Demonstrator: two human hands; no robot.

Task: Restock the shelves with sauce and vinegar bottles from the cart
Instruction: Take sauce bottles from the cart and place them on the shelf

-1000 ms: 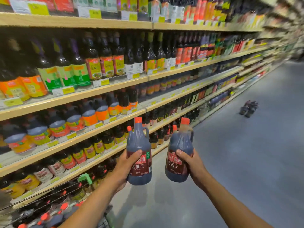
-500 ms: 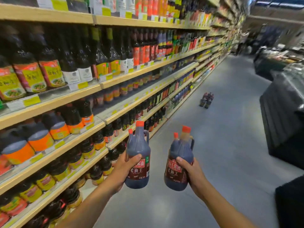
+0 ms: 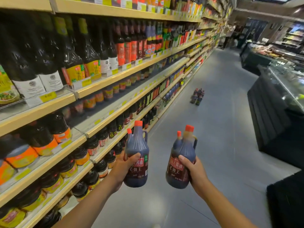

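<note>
My left hand (image 3: 122,168) grips a dark soy sauce jug (image 3: 137,148) with a red cap, a side handle and a red label, held upright over the aisle floor. My right hand (image 3: 195,173) grips a second, matching soy sauce jug (image 3: 181,163), tilted slightly to the right. Both jugs are at about waist height, just right of the lower shelves (image 3: 105,116). The shelves on my left carry rows of dark sauce and vinegar bottles. The cart is out of view.
A small cluster of dark bottles (image 3: 197,96) stands on the grey floor farther down the aisle. Black chilled display cases (image 3: 276,116) line the right side. Another black unit (image 3: 286,203) sits at the near right. The aisle floor (image 3: 213,129) runs ahead between them.
My view has swung right and moved along the aisle; the cart has dropped out of sight. Both hands keep the same hold on their jugs, which have stayed in front of me.
</note>
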